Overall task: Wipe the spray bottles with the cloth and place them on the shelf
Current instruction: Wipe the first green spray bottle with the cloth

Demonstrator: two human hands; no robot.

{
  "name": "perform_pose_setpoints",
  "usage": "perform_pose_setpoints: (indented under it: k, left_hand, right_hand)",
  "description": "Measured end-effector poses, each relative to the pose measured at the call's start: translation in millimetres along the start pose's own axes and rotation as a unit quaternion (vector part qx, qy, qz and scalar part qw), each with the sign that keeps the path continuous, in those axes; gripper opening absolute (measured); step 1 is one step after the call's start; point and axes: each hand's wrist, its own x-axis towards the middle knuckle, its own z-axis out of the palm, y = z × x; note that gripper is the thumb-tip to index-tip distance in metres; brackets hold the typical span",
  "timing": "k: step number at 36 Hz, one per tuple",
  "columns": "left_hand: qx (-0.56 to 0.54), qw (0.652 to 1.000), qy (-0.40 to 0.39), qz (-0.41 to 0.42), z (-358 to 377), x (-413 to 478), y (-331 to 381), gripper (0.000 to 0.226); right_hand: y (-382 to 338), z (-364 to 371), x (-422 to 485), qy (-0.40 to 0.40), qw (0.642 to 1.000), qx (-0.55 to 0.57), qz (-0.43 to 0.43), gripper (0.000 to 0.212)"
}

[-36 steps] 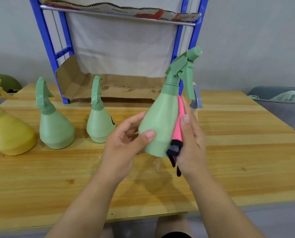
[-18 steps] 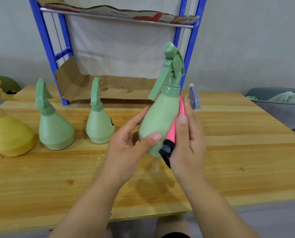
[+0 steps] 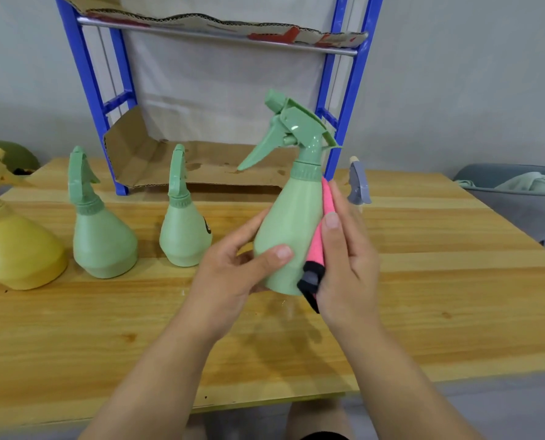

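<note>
A pale green spray bottle (image 3: pixel 291 223) is held upright above the wooden table (image 3: pixel 423 281), its nozzle pointing left. My left hand (image 3: pixel 233 271) grips its lower body, thumb across the front. My right hand (image 3: pixel 347 258) presses a pink and black cloth (image 3: pixel 317 249) flat against the bottle's right side. Two more green bottles (image 3: pixel 102 236) (image 3: pixel 183 230) and a yellow one (image 3: pixel 17 246) stand in a row at the left. The blue shelf rack (image 3: pixel 344 100) stands behind, lined with cardboard (image 3: pixel 175 163).
A grey-blue sprayer head (image 3: pixel 358 185) shows behind my right hand; its bottle is hidden. A grey bin with pale cloth (image 3: pixel 518 188) sits off the table's right side. A dark green object (image 3: pixel 7 154) lies at the far left edge.
The held bottle has turned in my hands: its nozzle pointed right, then swung round to the left. The cloth has stayed pressed on its right side.
</note>
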Motion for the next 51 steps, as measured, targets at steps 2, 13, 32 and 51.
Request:
perform_pose_setpoints:
  k: [2,13,32,51]
  left_hand:
    - [-0.020,1.000,0.022,0.007,-1.6,-0.8,-0.4,0.086]
    - [0.018,0.997,0.071,-0.003,7.2,-0.5,7.6,0.038]
    - [-0.020,0.998,0.046,-0.023,1.3,-4.3,8.1,0.046]
    - [-0.035,0.999,0.000,-0.002,-1.9,-0.9,4.1,0.069]
  right_hand:
    - [-0.5,-1.6,1.8,-0.009,0.999,-0.022,-0.025,0.041]
    - [-4.8,-2.3,5.5,0.031,0.976,0.172,0.129,0.036]
    - [-16.2,-8.5,5.2,-0.004,0.966,0.205,0.155,0.033]
    - [-12.5,-13.8,7.8,-0.011,0.966,0.194,0.172,0.022]
